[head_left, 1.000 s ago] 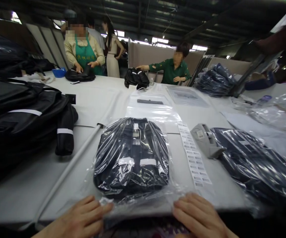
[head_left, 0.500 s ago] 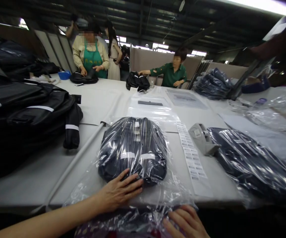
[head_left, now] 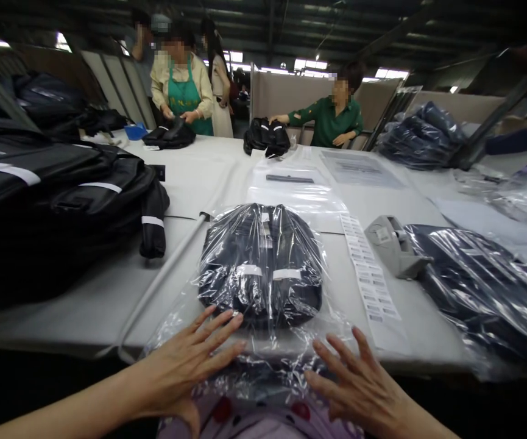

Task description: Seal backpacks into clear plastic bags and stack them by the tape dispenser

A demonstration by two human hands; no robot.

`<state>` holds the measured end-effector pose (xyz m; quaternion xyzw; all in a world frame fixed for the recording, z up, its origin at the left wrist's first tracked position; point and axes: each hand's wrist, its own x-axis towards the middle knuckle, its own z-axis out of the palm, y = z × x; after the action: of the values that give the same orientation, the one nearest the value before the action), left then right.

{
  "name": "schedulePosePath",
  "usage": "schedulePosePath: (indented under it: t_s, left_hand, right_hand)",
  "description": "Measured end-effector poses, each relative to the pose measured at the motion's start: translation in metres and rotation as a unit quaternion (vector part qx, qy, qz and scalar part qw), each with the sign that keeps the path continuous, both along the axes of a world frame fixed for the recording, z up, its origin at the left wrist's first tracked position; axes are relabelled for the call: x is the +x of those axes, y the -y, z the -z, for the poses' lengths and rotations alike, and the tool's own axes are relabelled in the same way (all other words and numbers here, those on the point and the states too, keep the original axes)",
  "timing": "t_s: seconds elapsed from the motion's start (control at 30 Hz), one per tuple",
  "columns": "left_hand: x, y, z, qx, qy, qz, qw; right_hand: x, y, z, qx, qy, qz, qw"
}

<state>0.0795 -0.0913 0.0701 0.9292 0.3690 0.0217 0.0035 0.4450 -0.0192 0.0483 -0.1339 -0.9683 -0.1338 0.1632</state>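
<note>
A black backpack (head_left: 261,268) with two white strips lies inside a clear plastic bag (head_left: 286,341) in front of me. The loose end of the bag hangs over the table edge toward my body. My left hand (head_left: 194,356) is spread over the bag at the lower left of the backpack, its fingertips close to the backpack's bottom edge. On the other side my right hand (head_left: 354,384) has its fingers apart above the loose plastic. Neither hand grips anything; whether the palms touch the film is hard to tell.
Black backpacks (head_left: 62,225) are piled at left. To the right are a label sheet (head_left: 368,268), a grey tape dispenser (head_left: 395,247) and bagged backpacks (head_left: 482,274). A white tube (head_left: 162,274) lies left of the bag. Two co-workers (head_left: 336,116) handle backpacks across the table.
My left hand has slid off the backpack toward the left and lower. My right hand has risen onto the plastic with its fingers spreading. The view has shifted slightly.
</note>
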Motion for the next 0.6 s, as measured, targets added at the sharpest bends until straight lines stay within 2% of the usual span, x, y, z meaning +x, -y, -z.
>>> schedulePosePath:
  t_s: [0.07,0.17,0.27,0.33,0.47,0.6]
  left_hand:
    - [0.005,0.0,0.014,-0.02,-0.022,0.003,1.0]
    - [0.008,-0.002,0.03,0.047,-0.04,-0.003,0.998]
    - [0.006,-0.007,0.031,0.141,-0.006,0.017,0.99]
    - [0.003,-0.011,0.026,0.168,0.03,0.061,0.983]
    - [0.001,-0.026,0.022,0.127,0.062,0.129,0.981]
    - [0.0,-0.029,0.021,0.092,0.074,0.099,0.988]
  right_hand:
    - [-0.011,-0.011,0.005,0.012,0.012,-0.015,1.0]
    - [-0.013,-0.021,0.014,0.034,0.011,-0.029,0.999]
    - [-0.006,-0.027,0.016,0.023,-0.011,-0.045,0.999]
    - [-0.002,-0.029,0.014,0.009,-0.009,-0.069,0.998]
    - [-0.003,-0.035,0.009,-0.012,0.024,-0.113,0.993]
    - [-0.007,-0.036,-0.001,-0.007,0.007,-0.098,0.995]
